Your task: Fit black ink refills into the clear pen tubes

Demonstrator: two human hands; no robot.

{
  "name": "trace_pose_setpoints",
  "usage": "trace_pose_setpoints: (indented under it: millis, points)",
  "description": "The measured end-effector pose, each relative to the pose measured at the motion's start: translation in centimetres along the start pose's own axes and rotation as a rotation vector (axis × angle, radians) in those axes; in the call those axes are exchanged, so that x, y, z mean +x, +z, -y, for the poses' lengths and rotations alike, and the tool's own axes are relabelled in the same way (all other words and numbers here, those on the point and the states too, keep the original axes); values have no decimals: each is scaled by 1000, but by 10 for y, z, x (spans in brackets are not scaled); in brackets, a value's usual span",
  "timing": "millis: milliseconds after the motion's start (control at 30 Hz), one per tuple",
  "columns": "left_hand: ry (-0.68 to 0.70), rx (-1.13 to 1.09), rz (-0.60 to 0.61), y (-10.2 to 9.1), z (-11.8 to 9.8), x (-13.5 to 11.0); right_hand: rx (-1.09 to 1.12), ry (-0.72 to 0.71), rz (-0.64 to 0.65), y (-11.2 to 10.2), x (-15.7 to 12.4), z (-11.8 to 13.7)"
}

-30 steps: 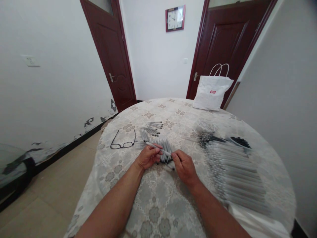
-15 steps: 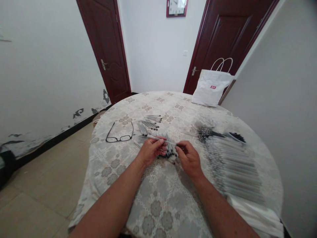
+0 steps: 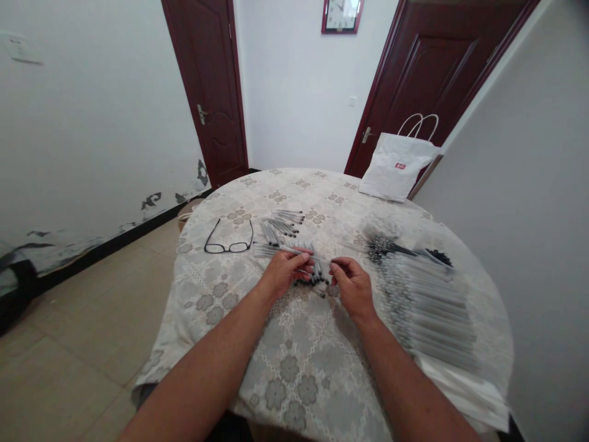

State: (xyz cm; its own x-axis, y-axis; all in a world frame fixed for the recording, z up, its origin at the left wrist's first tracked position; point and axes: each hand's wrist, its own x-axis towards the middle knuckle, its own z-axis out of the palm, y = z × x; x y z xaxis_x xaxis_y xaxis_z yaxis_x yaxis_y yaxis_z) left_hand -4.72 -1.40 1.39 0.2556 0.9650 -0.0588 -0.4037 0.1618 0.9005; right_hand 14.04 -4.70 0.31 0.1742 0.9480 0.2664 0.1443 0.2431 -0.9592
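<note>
Both hands meet over the middle of a round table [image 3: 294, 368] covered with a floral lace cloth. My left hand [image 3: 283, 274] is closed around the barrel of a thin grey pen [image 3: 294, 252]. My right hand [image 3: 352, 285] pinches the pen's right end with fingers pressed together. Just behind the hands lies a small row of grey pens with black tips [image 3: 313, 276]. Two more small bunches of pens [image 3: 280, 226] lie farther back.
Black-framed glasses [image 3: 229, 244] lie at the left of the hands. A large stack of grey pens [image 3: 427, 307] with a black-tipped heap [image 3: 384, 247] fills the table's right side. A white paper bag [image 3: 398, 167] stands at the far edge. Two dark red doors are behind.
The camera shifted slightly; the hands stayed together on the pen, drawing a little closer over the row of pens.
</note>
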Motion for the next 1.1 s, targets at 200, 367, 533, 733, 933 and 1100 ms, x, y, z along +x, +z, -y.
trace_pose_setpoints:
  millis: [200, 367, 533, 733, 933, 1100]
  points:
    - [-36, -67, -30, 2, -4, -2, 128, 43, -7, 1, 0, 1]
    - [-82, -91, -44, 2, -10, -4, 81, 169, 57, -1, -1, -1]
    - [-126, -71, -66, 0, -15, -5, 83, 193, 93, 1, 1, 5]
    - [-133, -49, -58, 1, -18, -6, 166, 139, 65, 7, -1, 11]
    - [-77, -4, -68, 4, -19, -9, 75, 112, 55, 8, -2, 11]
    - [-57, -17, -114, 6, -24, -10, 60, 13, 23, 7, -3, 14]
